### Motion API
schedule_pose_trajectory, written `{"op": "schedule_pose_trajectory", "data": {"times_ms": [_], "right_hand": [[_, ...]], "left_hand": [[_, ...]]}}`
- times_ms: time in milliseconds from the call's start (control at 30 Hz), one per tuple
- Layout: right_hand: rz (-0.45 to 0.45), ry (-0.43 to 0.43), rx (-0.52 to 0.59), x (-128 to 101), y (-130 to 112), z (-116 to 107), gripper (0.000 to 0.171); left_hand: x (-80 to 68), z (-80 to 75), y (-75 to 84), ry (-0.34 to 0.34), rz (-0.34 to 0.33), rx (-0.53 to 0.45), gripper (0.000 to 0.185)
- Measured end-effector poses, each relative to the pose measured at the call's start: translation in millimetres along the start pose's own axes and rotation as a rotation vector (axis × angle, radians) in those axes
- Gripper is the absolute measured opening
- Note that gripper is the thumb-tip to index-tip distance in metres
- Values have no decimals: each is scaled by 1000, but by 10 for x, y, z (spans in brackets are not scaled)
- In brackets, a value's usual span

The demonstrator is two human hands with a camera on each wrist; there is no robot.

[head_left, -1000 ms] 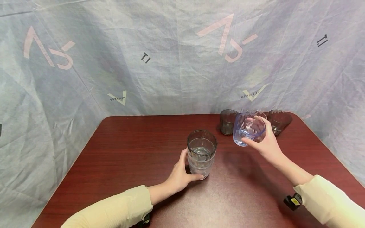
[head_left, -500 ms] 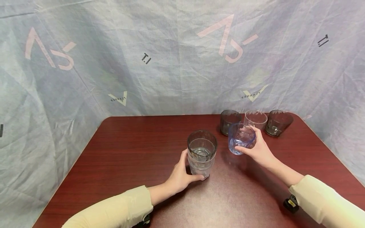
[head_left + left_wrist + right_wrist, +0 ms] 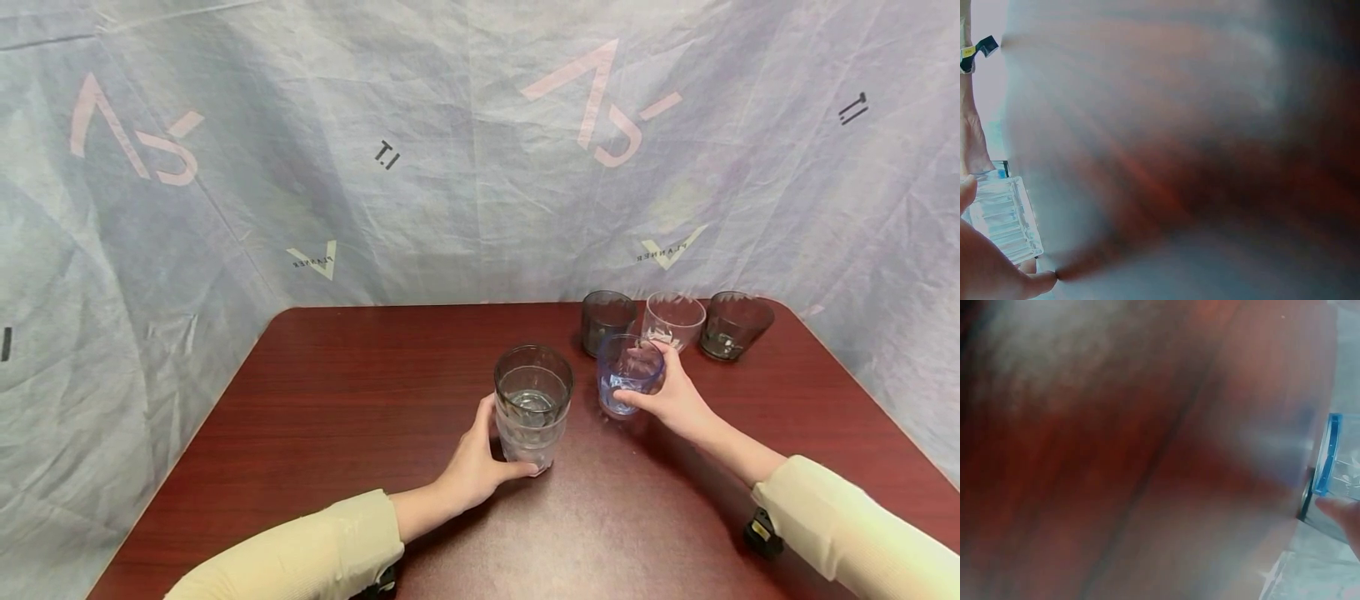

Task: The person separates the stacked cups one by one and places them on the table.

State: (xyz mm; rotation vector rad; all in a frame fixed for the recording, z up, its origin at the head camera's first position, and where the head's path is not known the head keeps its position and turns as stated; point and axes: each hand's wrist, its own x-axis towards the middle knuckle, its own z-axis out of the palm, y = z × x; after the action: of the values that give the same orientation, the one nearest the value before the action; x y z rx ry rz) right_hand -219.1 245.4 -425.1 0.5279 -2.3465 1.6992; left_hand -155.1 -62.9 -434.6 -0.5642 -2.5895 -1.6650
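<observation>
Behind the dark red wooden table (image 3: 337, 433) hangs creased grey cloth (image 3: 450, 167). Left hand (image 3: 472, 467) grasps stacked clear glasses (image 3: 532, 404) mid-table; right hand (image 3: 671, 400) grasps a blue glass tumbler (image 3: 626, 375) beside them.

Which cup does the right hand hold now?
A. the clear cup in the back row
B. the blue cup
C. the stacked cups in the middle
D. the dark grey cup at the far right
B: the right hand grips the blue cup; the left hand holds the stacked cups.

Left hand (image 3: 471, 462) and right hand (image 3: 671, 398), each grip curled, forearms outstretched.
</observation>
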Motion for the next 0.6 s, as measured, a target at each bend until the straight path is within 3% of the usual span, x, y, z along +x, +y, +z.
{"op": "schedule_pose_trajectory", "data": {"times_ms": [600], "right_hand": [[9,-8,-60,28,74,37,79]], "left_hand": [[7,-1,-15,-4,11,-12,99]]}}
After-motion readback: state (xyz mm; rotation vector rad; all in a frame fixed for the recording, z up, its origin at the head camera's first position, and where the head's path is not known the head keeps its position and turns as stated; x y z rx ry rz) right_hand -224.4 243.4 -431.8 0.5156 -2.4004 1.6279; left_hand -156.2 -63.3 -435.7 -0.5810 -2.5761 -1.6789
